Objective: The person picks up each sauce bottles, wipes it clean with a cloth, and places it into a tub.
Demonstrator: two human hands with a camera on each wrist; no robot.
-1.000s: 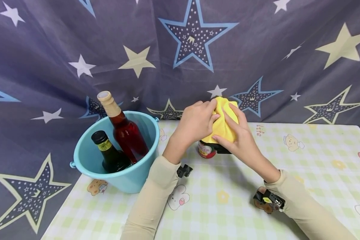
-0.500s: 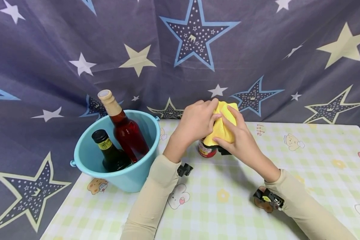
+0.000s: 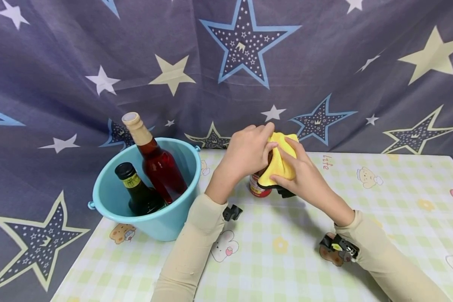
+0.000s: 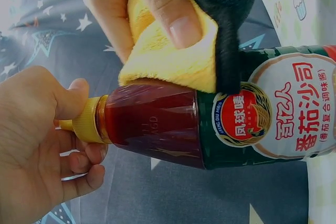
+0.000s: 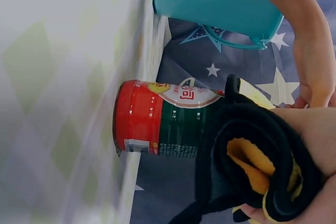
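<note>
A ketchup bottle (image 3: 259, 189) with a red and green label stands upright on the table, mostly hidden behind my hands in the head view. My left hand (image 3: 247, 152) pinches its yellow cap (image 4: 88, 120) between thumb and fingers. In my right hand (image 3: 305, 174) is a yellow cloth (image 3: 280, 165) with a dark underside and black edging. It lies bunched against the bottle's dark red shoulder, as the left wrist view shows. From the right wrist view, the folded cloth covers the upper part of the bottle, leaving its lower label in sight.
To the left stands a light blue bucket (image 3: 166, 230) holding a dark red bottle (image 3: 164, 172) with a cream top and a green bottle (image 3: 145, 199) with a black cap. A checked cloth (image 3: 264, 268) covers the table; a starry curtain (image 3: 219, 105) hangs behind.
My right hand and the yellow cloth have slid down along the bottle, baring some of its dark red upper part. The left hand stays at the cap.
</note>
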